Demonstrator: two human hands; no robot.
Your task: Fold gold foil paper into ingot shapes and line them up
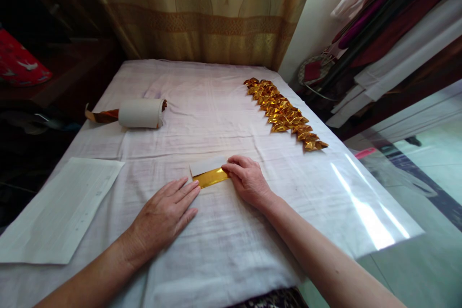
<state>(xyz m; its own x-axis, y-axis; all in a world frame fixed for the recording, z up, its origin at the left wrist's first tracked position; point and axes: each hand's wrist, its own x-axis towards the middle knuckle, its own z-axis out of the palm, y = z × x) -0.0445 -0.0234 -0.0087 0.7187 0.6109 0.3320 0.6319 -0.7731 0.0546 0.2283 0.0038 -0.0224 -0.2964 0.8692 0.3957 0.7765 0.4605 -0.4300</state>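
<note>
A small sheet of gold foil paper (pixel 210 177) lies on the white cloth in front of me, partly folded. Its gold face shows along the near side and its white back (pixel 205 165) along the far side. My left hand (pixel 168 206) rests flat, fingers stretched out, with the fingertips touching the paper's left end. At the right end, my right hand (pixel 247 179) has its thumb and fingers closed on the paper's edge, hiding that corner.
Several folded gold foil pieces (pixel 279 108) form rows at the table's right. A roll of white-backed foil (pixel 140 113) lies at the left, behind a pale printed sheet (pixel 61 209). A curtain (pixel 209 14) hangs beyond the cloth-covered table (pixel 202 86); clothes (pixel 393 43) hang to the right.
</note>
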